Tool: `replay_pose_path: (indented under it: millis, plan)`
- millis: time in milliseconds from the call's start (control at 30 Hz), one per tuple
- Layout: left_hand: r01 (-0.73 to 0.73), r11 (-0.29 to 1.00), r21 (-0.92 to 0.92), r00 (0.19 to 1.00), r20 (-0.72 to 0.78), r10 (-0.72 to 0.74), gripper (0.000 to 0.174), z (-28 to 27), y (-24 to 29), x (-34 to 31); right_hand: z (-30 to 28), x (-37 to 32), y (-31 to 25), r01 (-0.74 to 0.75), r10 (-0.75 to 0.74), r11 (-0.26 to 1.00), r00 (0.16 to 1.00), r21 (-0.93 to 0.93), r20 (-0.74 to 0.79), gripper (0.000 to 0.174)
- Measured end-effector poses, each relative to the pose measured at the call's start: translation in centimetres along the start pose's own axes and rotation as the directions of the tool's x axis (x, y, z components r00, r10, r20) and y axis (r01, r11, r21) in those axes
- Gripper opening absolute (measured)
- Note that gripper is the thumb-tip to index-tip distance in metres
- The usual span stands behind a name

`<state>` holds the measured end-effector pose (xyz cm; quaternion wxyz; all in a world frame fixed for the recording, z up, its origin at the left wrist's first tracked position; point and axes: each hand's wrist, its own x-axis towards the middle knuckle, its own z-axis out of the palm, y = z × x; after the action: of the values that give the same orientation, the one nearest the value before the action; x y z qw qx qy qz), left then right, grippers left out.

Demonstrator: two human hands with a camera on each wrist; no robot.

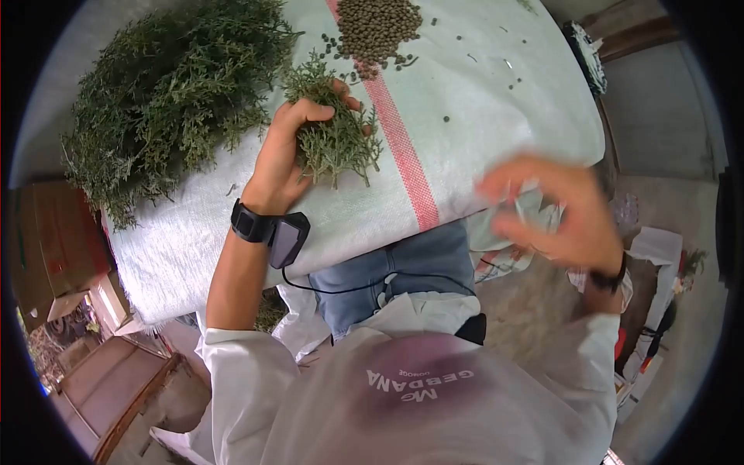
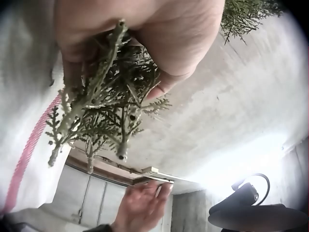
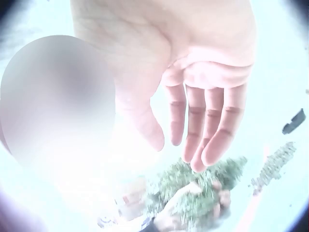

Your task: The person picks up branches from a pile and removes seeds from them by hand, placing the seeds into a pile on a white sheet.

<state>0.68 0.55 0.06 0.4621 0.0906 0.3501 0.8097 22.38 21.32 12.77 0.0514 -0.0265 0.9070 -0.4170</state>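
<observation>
In the head view my left hand (image 1: 280, 147) grips a small bunch of green conifer sprigs (image 1: 337, 153) over a white woven sack (image 1: 325, 229). Thumb and fingers wrap its middle, and scaly tips fan out below. The left wrist view shows cut stem ends (image 2: 121, 153) poking out of the grip. My right hand (image 1: 572, 203) hangs blurred in the air by the sack's right front edge, holding nothing. Its fingers (image 3: 194, 116) are relaxed and apart from the thumb in the right wrist view. A large heap of similar branches (image 1: 186, 93) lies left of the bunch.
Small round brown balls (image 1: 376, 31) form a pile at the far side of the sack, with a few scattered around. A red stripe (image 1: 403, 147) crosses the cloth. Cardboard boxes (image 1: 58, 240) stand at the left. A cable (image 1: 333, 291) runs from the left wrist across the lap.
</observation>
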Motion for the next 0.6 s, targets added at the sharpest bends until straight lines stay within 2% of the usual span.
replay_pose_path:
  millis: [67, 133, 167, 233, 267, 367, 400, 533, 600]
  plan:
    - [0.019, 0.999, 0.037, 1.000, -0.002, -0.019, 0.035, -0.4, 0.0, -0.1, -1.6, 5.0, -0.1, 0.171, -0.160, 0.985, 0.958, 0.025, -0.237, 0.021]
    - [0.015, 0.998, 0.058, 1.000, -0.012, -0.014, 0.034, -0.9, 0.2, -0.5, -2.4, 10.6, 0.7, 0.187, -0.110, 0.947, 0.953, 0.260, -0.282, 0.024]
    - [-0.025, 0.995, 0.095, 0.999, -0.044, 0.029, 0.033, -1.1, 0.5, -0.5, -2.7, 13.3, 1.2, 0.066, -0.038, 0.944, 0.995, 0.324, -0.091, 0.036]
    - [-0.093, 0.981, 0.171, 0.990, -0.092, 0.110, 0.031, -1.0, 1.0, -0.2, -1.7, 17.1, 2.1, -0.047, 0.007, 0.942, 0.993, 0.334, 0.121, 0.039]
    - [-0.109, 0.979, 0.173, 0.989, -0.085, 0.125, 0.031, -0.8, 1.0, -0.4, -0.6, 18.4, 2.6, -0.028, -0.019, 0.947, 0.990, 0.319, 0.143, 0.030]
    - [-0.192, 0.947, 0.257, 0.922, -0.283, 0.264, 0.027, -0.4, 1.4, -0.1, 1.6, 19.8, 3.3, 0.088, -0.138, 0.958, 0.976, 0.272, 0.170, 0.035]
    - [-0.219, 0.940, 0.260, 0.912, -0.287, 0.292, 0.027, -0.5, 1.4, 0.3, 2.0, 20.2, 3.7, 0.110, -0.161, 0.959, 0.970, 0.261, 0.180, 0.035]
    - [-0.232, 0.903, 0.361, 0.869, -0.340, 0.359, 0.026, -0.7, 1.0, 0.5, 3.2, 21.2, 5.4, 0.097, -0.164, 0.916, 0.976, 0.389, 0.143, 0.033]
    - [-0.214, 0.922, 0.323, 0.883, -0.341, 0.324, 0.026, -0.5, 0.9, 0.9, 2.9, 21.4, 6.0, 0.031, -0.121, 0.882, 0.979, 0.470, 0.162, 0.031]
